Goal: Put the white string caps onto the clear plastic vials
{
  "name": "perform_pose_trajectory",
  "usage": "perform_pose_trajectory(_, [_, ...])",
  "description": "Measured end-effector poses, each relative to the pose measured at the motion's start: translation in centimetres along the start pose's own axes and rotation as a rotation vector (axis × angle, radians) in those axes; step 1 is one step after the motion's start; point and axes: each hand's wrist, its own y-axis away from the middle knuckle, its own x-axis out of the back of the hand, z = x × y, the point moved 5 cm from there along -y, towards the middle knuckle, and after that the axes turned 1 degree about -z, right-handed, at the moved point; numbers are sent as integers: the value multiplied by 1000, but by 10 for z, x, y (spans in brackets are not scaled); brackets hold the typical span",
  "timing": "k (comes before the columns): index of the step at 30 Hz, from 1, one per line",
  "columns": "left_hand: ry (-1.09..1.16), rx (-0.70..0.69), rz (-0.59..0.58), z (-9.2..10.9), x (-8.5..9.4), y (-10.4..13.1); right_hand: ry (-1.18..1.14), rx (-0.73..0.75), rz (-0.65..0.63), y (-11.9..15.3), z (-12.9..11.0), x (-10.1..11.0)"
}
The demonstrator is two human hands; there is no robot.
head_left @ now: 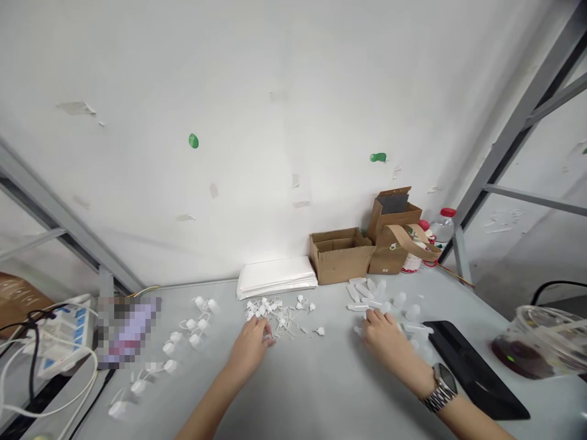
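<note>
My left hand [251, 343] is at the near left side of a pile of small white caps [279, 313] with thin stems. Its fingers curl down over the tabletop; whatever lies between them is hidden. On the right, my right hand [386, 340], below a wristwatch [444, 386], reaches into a loose group of small translucent plastic bottles [367, 292]. Those fingers are bent and closed, and I cannot make out what they hold. One white cap [320, 331] lies apart between the hands. Several capped bottles [169, 347] stand in a slanting row at left.
A white stack of flat sheets [276, 276] and an open cardboard box [342, 260] stand against the wall. Beside them is a brown paper bag [389, 250]. A black tray-like object [474, 370] and a clear jug [527, 348] are at right, a power strip [68, 339] with cables at left.
</note>
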Motion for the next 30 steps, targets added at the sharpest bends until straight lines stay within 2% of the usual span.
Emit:
perform_pose_trajectory(6, [108,-66,81,-13,5,-3,-94,-14,31,-10,-18,14])
perform_pose_trajectory(10, [292,-33,129,-27,10,-5,-288,-26,29,-18,-35,24])
perform_pose_trajectory(13, [520,-27,220,-36,18,-6,-614,-44,-38,-30,-53,22])
perform_pose_trajectory(15, [583,-20,241,-39,21,-8,-891,-51,-77,-41,-69,21])
perform_pose_trajectory(20, [753,-17,248,-41,24,-19,-1493,-158,-48,-68,-104,19])
perform_pose_trajectory(25, [897,21,284,-38,19,-29,-1662,-172,-138,-76,-130,6])
perform_pose_trajectory(30, [1002,42,286,-31,10,-23,-1728,-199,-159,-70,-141,-5])
